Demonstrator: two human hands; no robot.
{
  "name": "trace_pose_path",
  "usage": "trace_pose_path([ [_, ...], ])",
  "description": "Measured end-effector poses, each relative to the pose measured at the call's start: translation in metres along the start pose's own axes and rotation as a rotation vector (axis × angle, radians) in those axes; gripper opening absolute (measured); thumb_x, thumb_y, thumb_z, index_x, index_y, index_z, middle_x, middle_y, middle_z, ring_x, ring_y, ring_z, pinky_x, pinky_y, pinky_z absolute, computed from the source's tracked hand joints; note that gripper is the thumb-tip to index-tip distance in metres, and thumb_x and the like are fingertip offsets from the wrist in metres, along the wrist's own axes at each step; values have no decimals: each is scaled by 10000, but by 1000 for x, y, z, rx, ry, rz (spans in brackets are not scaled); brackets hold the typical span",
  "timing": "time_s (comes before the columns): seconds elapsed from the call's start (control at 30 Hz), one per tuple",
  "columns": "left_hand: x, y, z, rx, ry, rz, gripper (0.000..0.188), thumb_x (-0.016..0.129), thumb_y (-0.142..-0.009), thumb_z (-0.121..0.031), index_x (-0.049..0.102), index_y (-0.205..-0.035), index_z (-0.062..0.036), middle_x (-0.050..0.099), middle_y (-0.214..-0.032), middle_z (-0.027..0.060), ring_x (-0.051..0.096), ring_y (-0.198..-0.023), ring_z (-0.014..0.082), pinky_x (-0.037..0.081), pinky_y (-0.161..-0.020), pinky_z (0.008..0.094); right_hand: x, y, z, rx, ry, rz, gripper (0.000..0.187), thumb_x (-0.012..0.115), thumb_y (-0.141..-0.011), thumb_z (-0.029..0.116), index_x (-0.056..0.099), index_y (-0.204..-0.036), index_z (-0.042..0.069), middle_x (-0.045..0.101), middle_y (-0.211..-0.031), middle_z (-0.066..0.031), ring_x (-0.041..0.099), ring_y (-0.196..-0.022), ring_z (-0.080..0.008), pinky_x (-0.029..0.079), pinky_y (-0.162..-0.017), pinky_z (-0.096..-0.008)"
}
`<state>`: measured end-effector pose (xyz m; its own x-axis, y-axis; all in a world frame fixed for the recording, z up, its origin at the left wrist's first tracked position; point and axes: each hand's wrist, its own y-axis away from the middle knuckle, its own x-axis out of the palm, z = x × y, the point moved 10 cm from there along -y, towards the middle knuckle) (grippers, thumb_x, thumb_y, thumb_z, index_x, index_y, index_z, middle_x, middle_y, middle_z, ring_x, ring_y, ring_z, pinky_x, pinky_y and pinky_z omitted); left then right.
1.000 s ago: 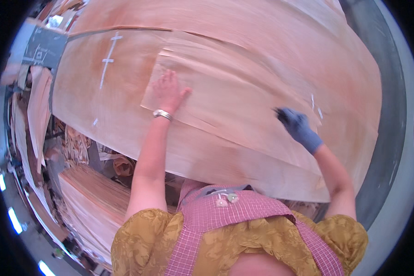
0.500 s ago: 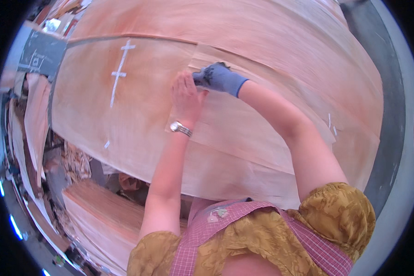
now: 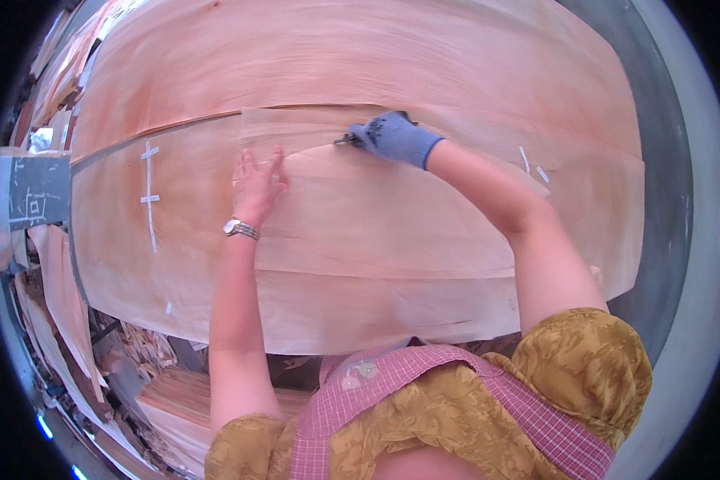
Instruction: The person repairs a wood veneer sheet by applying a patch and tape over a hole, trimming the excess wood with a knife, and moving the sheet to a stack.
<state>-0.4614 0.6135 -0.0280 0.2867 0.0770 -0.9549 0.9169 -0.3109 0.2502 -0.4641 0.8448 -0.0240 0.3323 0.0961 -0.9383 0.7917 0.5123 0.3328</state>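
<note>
My left hand (image 3: 260,188), bare with a metal watch at the wrist, presses flat on a thin wood veneer sheet (image 3: 392,216), fingers spread. In a blue glove, my right hand (image 3: 392,138) is closed round a small dark knife (image 3: 346,139), most of it hidden in the fist. Its tip touches the veneer to the right of my left hand. A pale curved line runs from near my left fingers to the tip. Under this piece lies a wider veneer sheet (image 3: 112,232) with white tape strips (image 3: 150,198) on its left part.
Another broad veneer sheet (image 3: 360,56) covers the far side, its edge meeting the nearer one in a dark seam. A grey surface (image 3: 664,184) borders the right. At lower left are a veneer stack (image 3: 180,392) and loose scraps (image 3: 148,348); hanging sheets (image 3: 60,280) stand at left.
My hands have come apart: the left lies farther left on the veneer, while the right has drawn the knife away to the right. The view has shifted too.
</note>
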Motion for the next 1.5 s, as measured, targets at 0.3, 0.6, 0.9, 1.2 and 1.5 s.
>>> trace_pose_path([
  [0.3,13,-3,13,3,43,76,837,775,-803,-294,336,-1504,-425,275,-1560,261,272,-1455,400,268,-1174,469,69,239,-117,457,-59,-11,237,451,-1007,261,515,-1172,105,694,-903,-175,708,-796,-338,540,-622,-476],
  [0.6,29,40,-336,617,94,-272,430,594,-928,-283,572,-1353,-229,428,-1508,128,334,-1421,360,227,-1161,564,99,287,-135,594,-10,-35,214,479,-977,193,517,-1165,99,707,-911,-141,723,-796,-303,554,-604,-467],
  [0.9,66,47,-376,440,49,-256,611,538,-895,-519,411,-1479,-390,232,-1619,75,133,-1500,355,-13,-1154,653,131,368,-93,721,-34,88,225,497,-957,163,473,-1165,81,711,-788,-123,721,-653,-273,510,-425,-454],
  [1.2,69,45,-377,449,1,-274,597,538,-894,-509,423,-1469,-398,245,-1614,56,145,-1502,324,-17,-1156,645,170,490,-54,875,-143,208,213,527,-940,131,467,-1141,96,692,-798,-135,720,-670,-301,559,-505,-467],
  [1.5,66,48,-383,452,-15,-270,584,534,-904,-490,424,-1470,-396,253,-1612,52,152,-1500,319,0,-1162,632,214,574,-22,962,-232,186,218,545,-939,185,489,-1127,89,670,-879,-142,710,-767,-312,571,-636,-446],
])
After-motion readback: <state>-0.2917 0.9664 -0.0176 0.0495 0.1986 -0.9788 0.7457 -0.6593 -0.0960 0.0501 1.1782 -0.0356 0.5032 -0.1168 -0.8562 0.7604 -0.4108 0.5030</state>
